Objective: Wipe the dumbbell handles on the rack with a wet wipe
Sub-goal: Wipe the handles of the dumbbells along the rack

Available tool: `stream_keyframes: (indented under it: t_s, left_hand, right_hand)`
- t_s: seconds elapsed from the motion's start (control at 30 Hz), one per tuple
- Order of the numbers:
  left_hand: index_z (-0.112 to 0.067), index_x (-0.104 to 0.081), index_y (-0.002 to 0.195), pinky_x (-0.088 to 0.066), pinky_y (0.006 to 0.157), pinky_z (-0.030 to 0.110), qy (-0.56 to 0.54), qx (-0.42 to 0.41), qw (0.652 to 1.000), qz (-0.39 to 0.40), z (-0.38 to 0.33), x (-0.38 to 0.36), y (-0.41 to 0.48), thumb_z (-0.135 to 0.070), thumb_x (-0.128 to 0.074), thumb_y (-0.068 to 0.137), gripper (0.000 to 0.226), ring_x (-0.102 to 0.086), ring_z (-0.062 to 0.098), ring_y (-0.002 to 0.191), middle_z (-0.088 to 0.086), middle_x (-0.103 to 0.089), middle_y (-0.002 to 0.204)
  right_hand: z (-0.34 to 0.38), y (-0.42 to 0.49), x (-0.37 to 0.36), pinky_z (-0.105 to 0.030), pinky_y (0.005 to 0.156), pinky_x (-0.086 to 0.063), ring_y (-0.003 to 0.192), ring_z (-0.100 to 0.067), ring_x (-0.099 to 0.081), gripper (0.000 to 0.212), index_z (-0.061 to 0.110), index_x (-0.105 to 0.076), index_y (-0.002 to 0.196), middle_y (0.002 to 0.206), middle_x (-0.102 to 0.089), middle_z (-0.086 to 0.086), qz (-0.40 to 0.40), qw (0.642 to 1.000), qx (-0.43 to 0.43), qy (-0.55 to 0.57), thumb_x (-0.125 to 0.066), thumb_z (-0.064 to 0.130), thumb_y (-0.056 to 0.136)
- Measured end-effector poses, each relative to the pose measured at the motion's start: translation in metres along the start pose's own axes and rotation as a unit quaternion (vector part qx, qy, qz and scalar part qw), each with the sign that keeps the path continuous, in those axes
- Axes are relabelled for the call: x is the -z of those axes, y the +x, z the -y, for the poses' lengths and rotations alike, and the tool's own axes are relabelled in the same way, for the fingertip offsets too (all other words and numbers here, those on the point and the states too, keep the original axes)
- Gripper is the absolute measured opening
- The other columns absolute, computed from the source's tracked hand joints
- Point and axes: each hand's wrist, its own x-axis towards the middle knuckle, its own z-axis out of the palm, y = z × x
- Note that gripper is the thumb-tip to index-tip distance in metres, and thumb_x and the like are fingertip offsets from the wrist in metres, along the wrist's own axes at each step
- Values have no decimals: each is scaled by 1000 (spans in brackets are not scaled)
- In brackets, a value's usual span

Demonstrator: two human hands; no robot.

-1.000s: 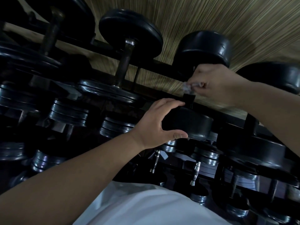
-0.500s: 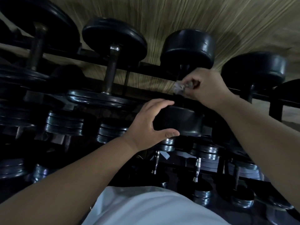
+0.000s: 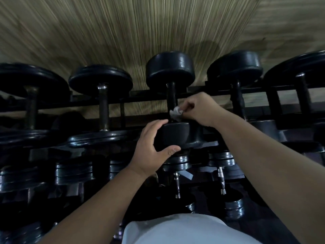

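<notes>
Head view shows our right hand (image 3: 200,109) pinching a wipe (image 3: 175,113) against the dumbbell handle (image 3: 171,95) on the rack (image 3: 140,99). Our left hand (image 3: 151,152) grips that dumbbell's near weight (image 3: 175,134).

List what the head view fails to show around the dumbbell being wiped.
Head view only:
1. Handle, lower end: covered by the wet wipe and right hand.
2. Near dumbbell head: left side under the left hand.
3. Lower-tier dumbbells: too dark to tell apart.
4. Rightmost dumbbell: cut by the frame edge.
</notes>
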Motion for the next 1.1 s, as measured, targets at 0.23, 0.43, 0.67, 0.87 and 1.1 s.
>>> stream_keyframes:
  t_s: [0.23,0.43,0.67,0.87,1.1]
  left_hand:
    - [-42,-44,148,-29,115,24,39,38,998,6,-18,6,-6,-61,-77,82,77,-35,-10,140,-32,-42,146]
    - [-34,-47,150,-37,111,30,100,81,992,16,-51,20,-10,-46,-83,84,76,-43,6,134,-14,-47,148]
    - [-29,-66,128,-49,95,28,161,56,985,3,-89,26,-41,-37,-86,83,50,-60,10,119,-9,-60,132]
    - [-35,-69,111,-58,92,30,173,48,982,59,-102,14,-76,-29,-83,88,28,-69,4,93,-15,-70,114]
    - [-28,-71,115,-56,87,26,186,7,977,106,-113,2,-106,-28,-83,88,29,-71,5,92,-14,-70,114]
  right_hand:
    - [8,-35,8,-14,62,-41,79,-1,-61,9,23,-73,91,82,-67,13,-118,991,-16,61,-76,19,83]
    - [19,-86,25,-22,65,-48,76,-7,-63,9,22,-73,87,81,-68,10,-170,980,9,99,-79,23,81]
    - [9,-146,33,-22,64,-45,71,-6,-61,11,19,-73,93,79,-69,8,-188,974,2,129,-78,26,85]
    - [-3,-200,19,-27,63,-48,68,-11,-62,9,19,-72,90,73,-67,7,-202,972,-22,119,-77,25,85]
    - [-16,-278,4,-20,61,-45,67,-5,-60,6,20,-72,92,74,-66,10,-257,953,-67,144,-74,23,87]
